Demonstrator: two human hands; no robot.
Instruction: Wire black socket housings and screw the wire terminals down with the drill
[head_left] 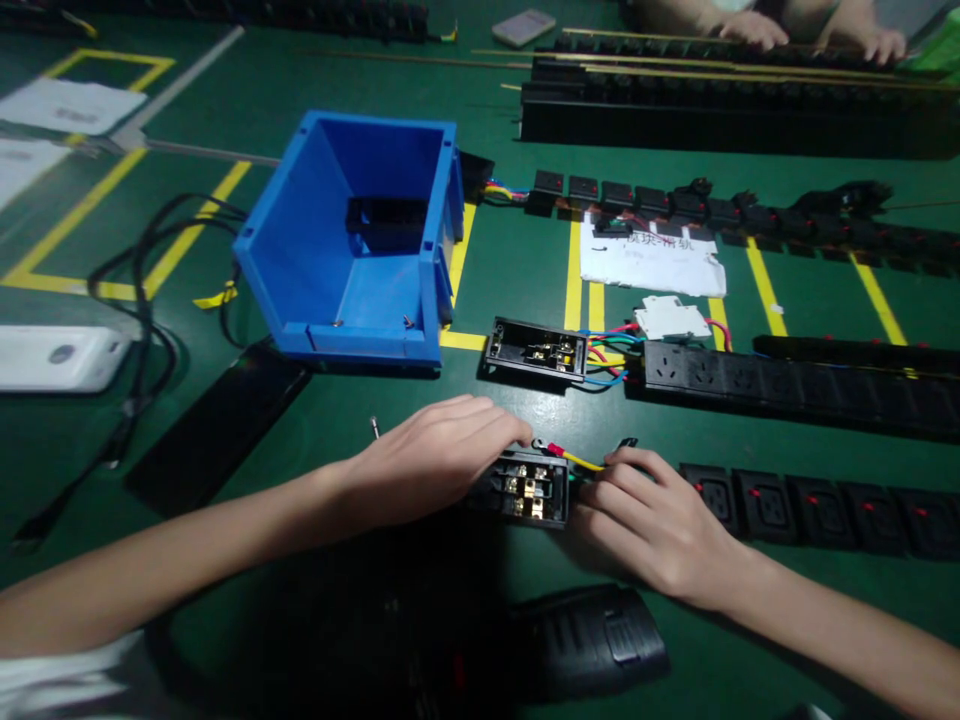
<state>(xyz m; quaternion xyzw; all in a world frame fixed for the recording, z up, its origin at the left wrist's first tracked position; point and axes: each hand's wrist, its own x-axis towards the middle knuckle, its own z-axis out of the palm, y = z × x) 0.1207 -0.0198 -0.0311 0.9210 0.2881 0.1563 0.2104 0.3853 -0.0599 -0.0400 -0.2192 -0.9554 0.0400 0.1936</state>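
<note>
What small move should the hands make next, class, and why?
Perhaps guide the yellow wire at the right hand into the nearer black housing: the wire's red-sleeved tip shows past the far rim, while brass contacts lie exposed inside.

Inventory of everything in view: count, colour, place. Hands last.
Table: 1, green, yellow-lined, throughout
Bin: 1, blue, left of centre
Part in bin: 1, black
Open boxes: 2, black, centre
Lugged wire: 1, yellow, between hands
Socket rows: at least 3, black, right
Module: 1, white, right
Long rail: 1, black, far right
Rods: several, brass-coloured, on rail
Papers: 3, white, far left and right of bin
Slab: 1, black, left
Device: 1, white, left edge
Cable: at least 1, black, left
Flat box: 1, grey, far centre
Ribbed object: 1, black, near edge
Co-worker's hands: 2, far right
Left hand: 1, bare, at near box
Right hand: 1, bare, at wire
</note>
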